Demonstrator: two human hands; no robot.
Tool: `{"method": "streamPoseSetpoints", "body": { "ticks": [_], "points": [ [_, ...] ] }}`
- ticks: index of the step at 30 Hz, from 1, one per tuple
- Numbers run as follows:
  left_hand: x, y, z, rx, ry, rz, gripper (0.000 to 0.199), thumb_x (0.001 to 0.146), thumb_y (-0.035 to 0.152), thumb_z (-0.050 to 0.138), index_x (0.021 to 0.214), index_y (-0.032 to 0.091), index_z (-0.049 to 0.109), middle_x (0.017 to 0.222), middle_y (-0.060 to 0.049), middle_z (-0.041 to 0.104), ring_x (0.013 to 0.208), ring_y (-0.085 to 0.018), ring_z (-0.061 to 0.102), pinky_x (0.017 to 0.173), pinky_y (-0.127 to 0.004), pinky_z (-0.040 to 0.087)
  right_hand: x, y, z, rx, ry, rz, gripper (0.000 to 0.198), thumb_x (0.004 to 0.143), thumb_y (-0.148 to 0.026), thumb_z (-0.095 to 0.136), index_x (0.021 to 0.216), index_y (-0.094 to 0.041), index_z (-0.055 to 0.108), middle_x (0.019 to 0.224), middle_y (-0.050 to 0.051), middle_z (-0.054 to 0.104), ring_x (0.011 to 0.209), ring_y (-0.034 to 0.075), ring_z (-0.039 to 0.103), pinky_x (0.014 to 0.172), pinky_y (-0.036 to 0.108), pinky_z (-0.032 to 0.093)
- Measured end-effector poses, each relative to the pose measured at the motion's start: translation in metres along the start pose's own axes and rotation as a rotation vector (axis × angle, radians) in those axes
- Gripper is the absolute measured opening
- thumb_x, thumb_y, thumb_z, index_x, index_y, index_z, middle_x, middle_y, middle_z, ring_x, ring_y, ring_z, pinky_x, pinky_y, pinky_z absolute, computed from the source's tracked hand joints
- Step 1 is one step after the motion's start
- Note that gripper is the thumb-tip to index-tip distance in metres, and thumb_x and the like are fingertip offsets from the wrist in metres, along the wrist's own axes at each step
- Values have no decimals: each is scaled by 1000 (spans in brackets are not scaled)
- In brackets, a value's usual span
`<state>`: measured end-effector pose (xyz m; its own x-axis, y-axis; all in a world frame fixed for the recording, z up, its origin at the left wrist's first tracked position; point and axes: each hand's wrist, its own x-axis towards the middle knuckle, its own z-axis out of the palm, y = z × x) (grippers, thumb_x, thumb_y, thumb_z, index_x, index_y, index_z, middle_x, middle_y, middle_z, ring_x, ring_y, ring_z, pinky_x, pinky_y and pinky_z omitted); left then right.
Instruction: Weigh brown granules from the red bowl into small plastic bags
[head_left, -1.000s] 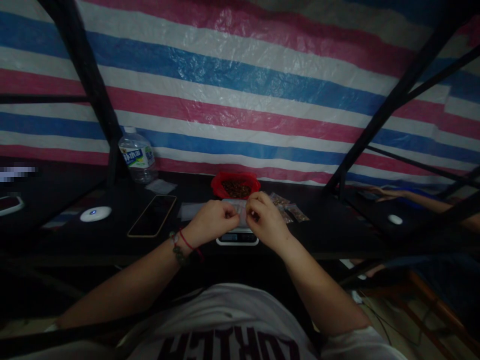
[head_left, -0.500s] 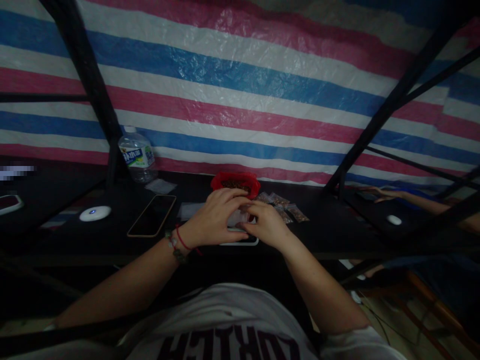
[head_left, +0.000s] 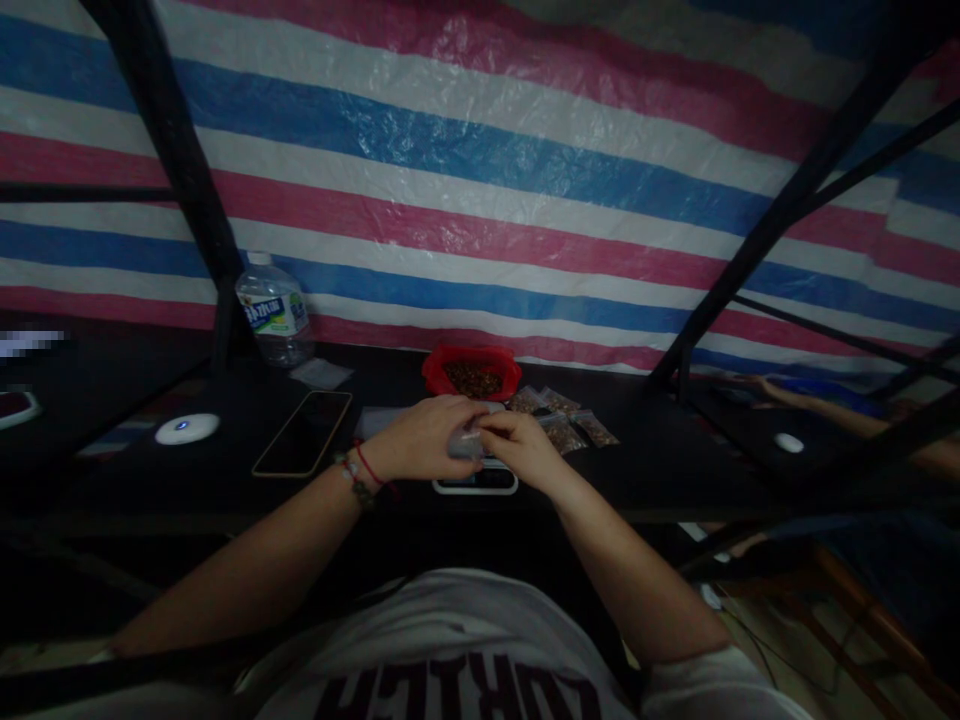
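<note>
A small clear plastic bag [head_left: 466, 443] is between my two hands, above a white-rimmed device like a small scale [head_left: 477, 487]. My left hand [head_left: 426, 438] is curved around the bag's left side, thumb below and fingers above. My right hand [head_left: 523, 452] pinches the bag's upper right part, its fingertips close together. What is inside the bag is hard to make out. Just beyond my hands stands a red bowl [head_left: 433, 372] of brown granules. Several filled zip bags [head_left: 598, 428] lie to the right of my right hand. Flat clear bags [head_left: 371, 421] lie partly behind my left hand.
A phone [head_left: 304, 434], a white oval device [head_left: 187, 429] and a large clear bottle [head_left: 276, 315] are on the left of the black table [head_left: 660, 470]. Black frame posts stand at both sides. Another person's arm [head_left: 825, 408] reaches in at the right, near a white mouse-like object [head_left: 788, 443].
Both hands have come slightly lower and nearer to me, uncovering more of the bowl's granules. My right fingers have closed into a pinch on the bag. The other person's arm shifted a little.
</note>
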<state>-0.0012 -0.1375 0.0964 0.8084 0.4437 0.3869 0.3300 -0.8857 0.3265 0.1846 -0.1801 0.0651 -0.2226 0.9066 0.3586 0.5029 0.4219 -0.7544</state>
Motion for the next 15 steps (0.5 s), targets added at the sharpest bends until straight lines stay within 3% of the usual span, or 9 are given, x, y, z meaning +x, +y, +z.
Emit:
{"method": "streamPoseSetpoints", "body": {
  "ticks": [5,7,10,12,15],
  "points": [
    [2,-34,-3,-19,62,-106,44,71,28,63,113,17,60,111,-10,65,103,-25,60,92,-35,45,13,17,-23,0,161,-2,24,86,-34,54,87,-16,70,85,5,68,76,15,60,67,26,46],
    [2,-55,-5,3,116,-217,43,72,29,61,114,17,60,112,-9,65,101,-26,60,91,-35,45,25,29,-35,-13,179,42,29,89,-36,48,95,-16,69,81,5,67,71,15,59,66,27,47],
    [1,-85,-4,19,192,-441,38,74,32,59,109,18,60,104,-8,67,91,-24,63,81,-32,46,51,52,-48,-119,171,36,27,86,-31,49,101,-16,67,91,6,67,82,16,61,78,31,49],
    [3,-101,0,30,232,-601,36,75,38,60,105,18,60,98,-8,68,85,-24,63,73,-30,45,70,69,-53,-273,285,70,28,81,-30,56,103,-15,66,102,9,67,95,20,60,88,34,46],
    [16,-122,10,33,264,-755,38,74,43,62,101,16,59,97,-11,68,85,-24,64,70,-29,42,97,92,-58,-469,430,212,59,75,-33,67,128,-11,52,127,17,57,117,25,52,99,36,41]
  ]
}}
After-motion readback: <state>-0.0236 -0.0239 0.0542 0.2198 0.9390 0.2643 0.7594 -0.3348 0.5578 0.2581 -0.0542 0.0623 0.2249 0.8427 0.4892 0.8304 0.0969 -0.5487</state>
